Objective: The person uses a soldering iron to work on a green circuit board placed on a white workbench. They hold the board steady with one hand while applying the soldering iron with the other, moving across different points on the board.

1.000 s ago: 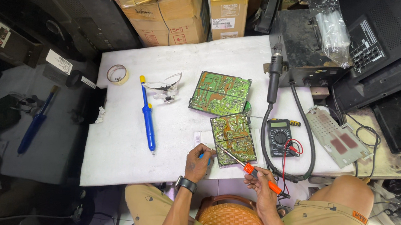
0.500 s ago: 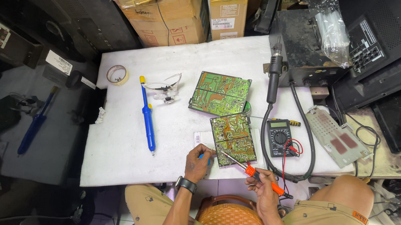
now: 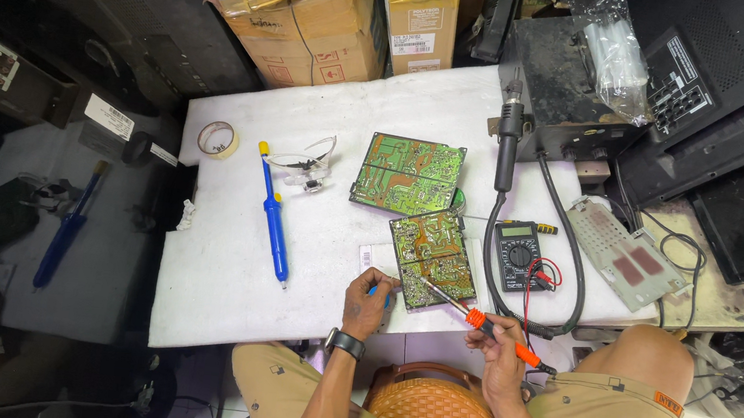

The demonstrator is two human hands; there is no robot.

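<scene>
My right hand (image 3: 494, 346) grips an orange-handled soldering iron (image 3: 480, 322), its metal tip resting on the near edge of a small green circuit board (image 3: 432, 258). To the left of that board, my left hand (image 3: 368, 303) is closed on a small blue item at the table's front edge; what it is cannot be made out. A larger green circuit board (image 3: 408, 175) lies farther back on the white table (image 3: 223, 285).
A blue desoldering pump (image 3: 274, 217), safety glasses (image 3: 302, 166) and a tape roll (image 3: 217, 139) lie to the left. A multimeter (image 3: 517, 251) with leads, a hot-air wand (image 3: 507, 145) and its dark station (image 3: 566, 82) sit to the right. Cardboard boxes (image 3: 319, 16) stand behind.
</scene>
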